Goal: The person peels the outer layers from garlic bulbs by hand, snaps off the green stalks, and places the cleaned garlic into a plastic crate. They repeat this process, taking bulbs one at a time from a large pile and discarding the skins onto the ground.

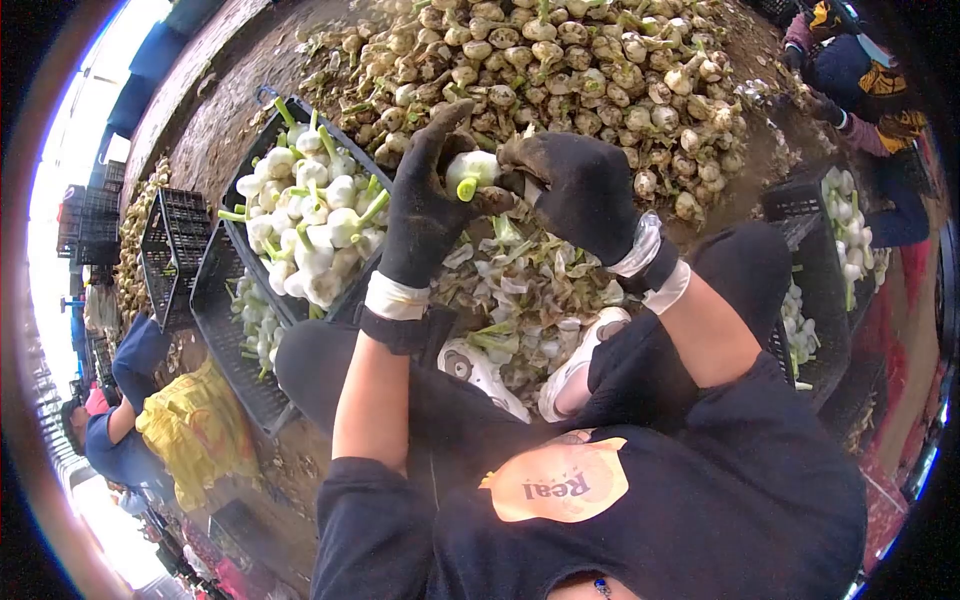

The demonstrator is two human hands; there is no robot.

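Now left hand (pixel 420 205) grips garlic bulb (pixel 472 172) beyond right edge of crate (pixel 258 264), above peelings (pixel 530 285); right hand (pixel 590 190) curled just beside, can't tell if grasping anything. Risk: grip loosens, smooth bulb slips, drops among peelings.

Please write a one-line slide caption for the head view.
Gloved left hand holding a white bulb, gloved right hand close by, before a heap of brownish bulbs.

Left glove (pixel 412 225) and right glove (pixel 592 195) are both black with muddy-brown fingertips (pixel 455 117), bulb (pixel 482 166) is white, stem (pixel 466 189) lime-green, bag (pixel 195 425) super yellow, shirt (pixel 710 485) dark with a peachy-orange patch (pixel 560 480).
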